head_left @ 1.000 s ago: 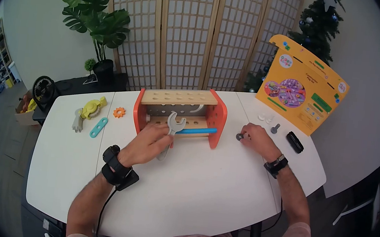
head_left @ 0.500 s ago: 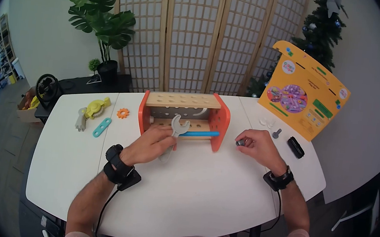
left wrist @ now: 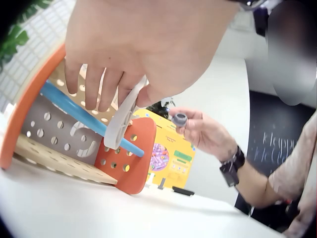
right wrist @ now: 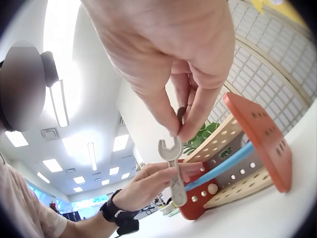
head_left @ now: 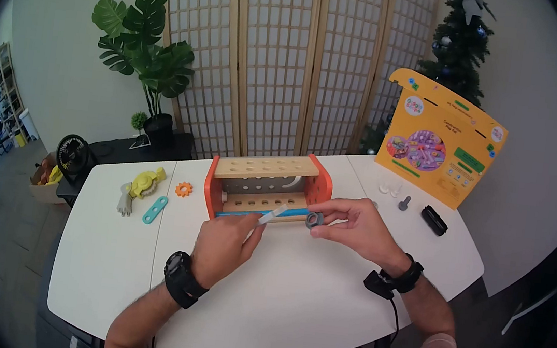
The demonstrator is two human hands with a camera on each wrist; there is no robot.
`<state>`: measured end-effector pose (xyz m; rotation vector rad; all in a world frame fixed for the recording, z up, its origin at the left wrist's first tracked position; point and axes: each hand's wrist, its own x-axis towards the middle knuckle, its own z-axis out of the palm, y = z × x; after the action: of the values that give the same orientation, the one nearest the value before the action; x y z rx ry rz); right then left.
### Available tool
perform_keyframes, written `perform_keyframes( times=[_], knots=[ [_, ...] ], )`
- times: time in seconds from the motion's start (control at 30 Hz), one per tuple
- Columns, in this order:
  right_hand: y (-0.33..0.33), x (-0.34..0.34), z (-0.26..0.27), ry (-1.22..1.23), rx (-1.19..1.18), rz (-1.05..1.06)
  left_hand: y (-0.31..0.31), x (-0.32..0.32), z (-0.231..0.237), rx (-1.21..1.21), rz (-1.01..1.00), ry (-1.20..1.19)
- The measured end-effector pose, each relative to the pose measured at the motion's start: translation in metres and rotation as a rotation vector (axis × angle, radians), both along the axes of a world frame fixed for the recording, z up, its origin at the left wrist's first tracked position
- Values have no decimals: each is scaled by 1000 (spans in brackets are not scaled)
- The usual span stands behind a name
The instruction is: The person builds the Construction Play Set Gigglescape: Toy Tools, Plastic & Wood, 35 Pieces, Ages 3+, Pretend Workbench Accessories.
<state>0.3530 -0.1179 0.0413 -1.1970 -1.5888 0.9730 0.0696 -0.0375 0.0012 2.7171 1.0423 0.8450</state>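
My left hand [head_left: 223,247] grips a pale grey toy wrench [head_left: 272,214], its open end pointing toward the right hand. The wrench's open end and slotted handle show plainly in the right wrist view. Between thumb and fingers, my right hand [head_left: 366,232] pinches a dark grey toy nut [head_left: 314,220], its hole visible. Nut and wrench head are close together in front of the wooden toy toolbox [head_left: 267,166], which has orange sides and rows of holes. A blue bar [left wrist: 74,109] runs along its front, behind the wrench. The left fingers hide part of the handle.
A yellow toy [head_left: 147,183], a turquoise strip [head_left: 155,210] and an orange gear [head_left: 183,189] lie left of the toolbox. Rightward are a grey bolt [head_left: 404,203], small clear pieces [head_left: 390,189], a black case [head_left: 434,220] and a yellow box [head_left: 441,141].
My right hand has lifted the nut off the table and carried it left to the toolbox front. The left hand has turned the wrench, tilting its head rightward toward the nut.
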Motion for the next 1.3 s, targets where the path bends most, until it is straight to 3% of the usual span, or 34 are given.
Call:
perform_keyframes(
  times=[0.3, 0.5, 1.3],
  knots=[
    [-2, -18, 4, 173, -30, 7, -9, -1, -4, 528, -11, 19],
    [-2, -21, 1, 191, -58, 13, -7, -5, -8, 688, -33, 49],
    [-8, -21, 2, 325, -188, 59, -9, -11, 1, 772, -101, 23]
  ],
)
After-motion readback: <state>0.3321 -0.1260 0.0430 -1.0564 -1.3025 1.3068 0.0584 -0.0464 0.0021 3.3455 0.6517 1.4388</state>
